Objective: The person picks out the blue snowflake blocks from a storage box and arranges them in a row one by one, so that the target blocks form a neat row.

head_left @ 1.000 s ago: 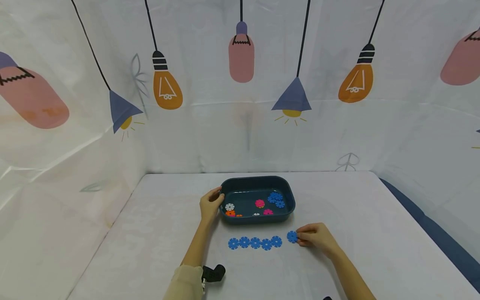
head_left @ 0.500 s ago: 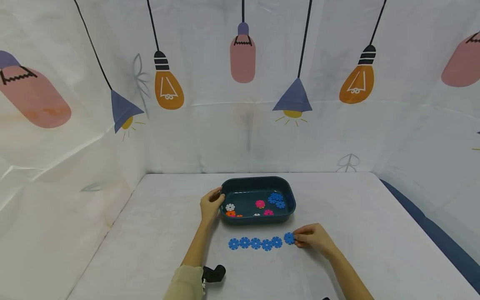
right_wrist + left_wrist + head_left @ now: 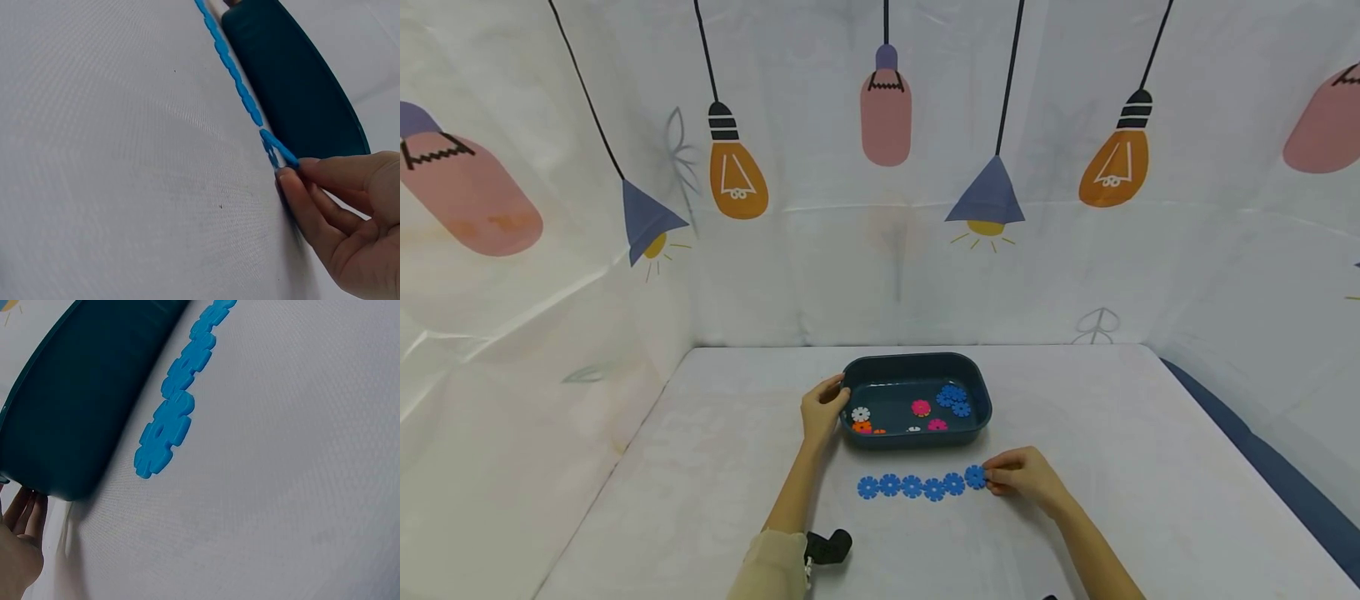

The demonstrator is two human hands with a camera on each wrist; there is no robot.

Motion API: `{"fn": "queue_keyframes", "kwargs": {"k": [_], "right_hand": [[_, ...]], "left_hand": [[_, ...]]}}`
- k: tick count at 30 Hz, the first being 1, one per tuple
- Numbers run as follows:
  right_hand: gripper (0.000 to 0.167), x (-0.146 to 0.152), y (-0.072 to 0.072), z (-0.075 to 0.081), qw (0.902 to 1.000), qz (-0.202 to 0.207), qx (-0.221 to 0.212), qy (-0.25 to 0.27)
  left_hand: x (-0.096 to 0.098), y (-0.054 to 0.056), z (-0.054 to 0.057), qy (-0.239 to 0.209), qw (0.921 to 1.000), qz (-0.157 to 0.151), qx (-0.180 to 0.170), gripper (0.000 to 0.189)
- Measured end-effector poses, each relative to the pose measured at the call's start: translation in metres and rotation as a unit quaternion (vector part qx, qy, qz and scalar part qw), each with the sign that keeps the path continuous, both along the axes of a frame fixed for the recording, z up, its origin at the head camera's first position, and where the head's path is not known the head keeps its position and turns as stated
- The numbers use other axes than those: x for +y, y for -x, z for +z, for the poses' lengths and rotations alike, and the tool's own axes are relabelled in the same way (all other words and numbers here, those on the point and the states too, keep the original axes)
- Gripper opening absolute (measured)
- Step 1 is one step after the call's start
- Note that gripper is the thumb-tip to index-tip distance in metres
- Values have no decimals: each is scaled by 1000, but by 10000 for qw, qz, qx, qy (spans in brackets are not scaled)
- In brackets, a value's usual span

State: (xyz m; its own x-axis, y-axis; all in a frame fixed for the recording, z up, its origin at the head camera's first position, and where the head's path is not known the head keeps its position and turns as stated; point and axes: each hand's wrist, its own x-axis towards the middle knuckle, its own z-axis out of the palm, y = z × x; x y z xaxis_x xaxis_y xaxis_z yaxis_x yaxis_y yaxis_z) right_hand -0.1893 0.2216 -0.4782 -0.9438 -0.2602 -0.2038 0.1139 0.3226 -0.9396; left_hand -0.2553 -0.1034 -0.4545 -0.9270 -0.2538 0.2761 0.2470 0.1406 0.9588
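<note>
Between thumb and fingertips my right hand (image 3: pixel 1024 478) pinches a blue flower-shaped disc (image 3: pixel 975 477) with a notched edge. In the right wrist view this disc (image 3: pixel 275 150) tilts up from the table, its edge right at the end of a row of blue discs (image 3: pixel 912 487). Those lie flat on the table in a line, edge to edge. My left hand (image 3: pixel 822 410) grips the left end of a dark teal tray (image 3: pixel 915 442), thumb at the rim and fingers outside. The left wrist view shows those fingers (image 3: pixel 34 519) against the tray's end.
Inside the tray are blue discs (image 3: pixel 953 398) at the right, pink discs (image 3: pixel 921 407), a white disc (image 3: pixel 861 414) and orange discs (image 3: pixel 862 427). A white cloth (image 3: pixel 700 467) covers the table, and a printed curtain (image 3: pixel 820 267) hangs behind. A black wrist device (image 3: pixel 828 547) sits at my left wrist.
My right hand has moved left with the blue disc, bringing it from a gap away up to the right end of the row. My left hand and the tray have stayed put.
</note>
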Motion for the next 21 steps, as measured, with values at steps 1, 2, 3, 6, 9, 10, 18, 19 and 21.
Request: {"fn": "queue_keyframes", "kwargs": {"k": [1,2,3,6,9,10,18,19,21], "right_hand": [[28,0,0,0,10000,-9,1,-29],[27,0,0,0,10000,-16,-7,-56],[27,-1,0,1,10000,-25,-13,-87],[26,-2,-1,2,9999,-49,-17,-145],[26,-3,-1,2,9998,-85,-36,-190],[26,-3,-1,3,9998,-90,-45,-191],[26,-3,-1,2,9999,-55,-22,-157],[25,-3,-1,3,9999,-59,-24,-157],[25,-4,-1,3,9997,-93,-24,-210]], "left_hand": [[0,0,-1,5,10000,2,5,29],[0,0,-1,11,10000,2,6,29],[0,0,-1,10,10000,2,7,29],[0,0,0,16,10000,-3,15,29],[0,0,1,10,10000,-19,11,29],[0,0,1,17,10000,-23,5,29],[-1,3,-4,74,10000,-19,-38,29],[-1,6,-7,45,10000,-17,-26,29],[-3,12,-15,14,10000,15,-34,29]]}}
